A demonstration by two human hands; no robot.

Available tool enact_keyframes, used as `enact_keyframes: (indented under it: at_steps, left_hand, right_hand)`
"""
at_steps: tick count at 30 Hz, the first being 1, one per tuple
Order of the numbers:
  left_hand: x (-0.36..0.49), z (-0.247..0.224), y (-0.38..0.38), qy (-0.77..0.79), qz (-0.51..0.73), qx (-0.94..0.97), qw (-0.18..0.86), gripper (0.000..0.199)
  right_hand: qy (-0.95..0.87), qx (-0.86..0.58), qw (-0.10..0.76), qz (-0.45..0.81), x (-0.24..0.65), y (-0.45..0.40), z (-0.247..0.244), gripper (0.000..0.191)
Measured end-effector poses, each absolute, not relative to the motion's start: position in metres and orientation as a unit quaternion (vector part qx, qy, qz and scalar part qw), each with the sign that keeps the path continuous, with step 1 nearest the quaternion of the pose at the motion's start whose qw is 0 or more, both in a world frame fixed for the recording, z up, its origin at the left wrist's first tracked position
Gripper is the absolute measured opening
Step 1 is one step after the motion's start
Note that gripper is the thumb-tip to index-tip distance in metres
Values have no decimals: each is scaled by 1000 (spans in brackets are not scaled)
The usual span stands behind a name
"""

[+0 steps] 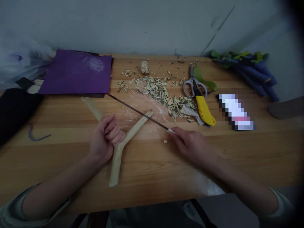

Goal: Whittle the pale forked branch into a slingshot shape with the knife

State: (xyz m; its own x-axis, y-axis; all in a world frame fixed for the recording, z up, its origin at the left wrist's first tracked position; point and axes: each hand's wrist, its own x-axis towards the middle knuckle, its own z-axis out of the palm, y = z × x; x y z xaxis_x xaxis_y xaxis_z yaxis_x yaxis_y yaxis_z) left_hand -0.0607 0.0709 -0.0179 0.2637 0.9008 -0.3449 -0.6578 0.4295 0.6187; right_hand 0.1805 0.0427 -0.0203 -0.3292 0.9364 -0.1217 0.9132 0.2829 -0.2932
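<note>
My left hand (108, 139) is wrapped round one arm of a Y-shaped, peeled wooden branch (134, 129). The tip of that arm shows beyond my fist at the upper left; the stem points down toward the near table edge. In my right hand (191, 142) is a long, thin dark file (133, 109), gripped by its whitish handle end. Its blade slants up to the left and crosses over the end of the branch's right arm. Whether blade and wood touch, I cannot tell.
Wood shavings (158, 90) lie behind the branch, beside scissors (191, 85) and a yellow-handled cutter (205, 110). Purple sandpaper-like sheets (78, 72) are at back left. At right are a blurred-out phone (236, 112) and a blue-green bundle (251, 69) by the wall.
</note>
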Motion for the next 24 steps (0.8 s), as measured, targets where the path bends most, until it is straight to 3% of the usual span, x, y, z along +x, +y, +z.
enact_keyframes:
  at_steps: [14,24]
  left_hand:
    - [-63,-11,74,392,537,229,711,45]
    - [-59,-12,67,357,506,257,742,44]
  right_hand:
    - [-804,-583,-16,118,176,39,-14,24]
    - [-815,-578,-21,40,163,44,-22,21]
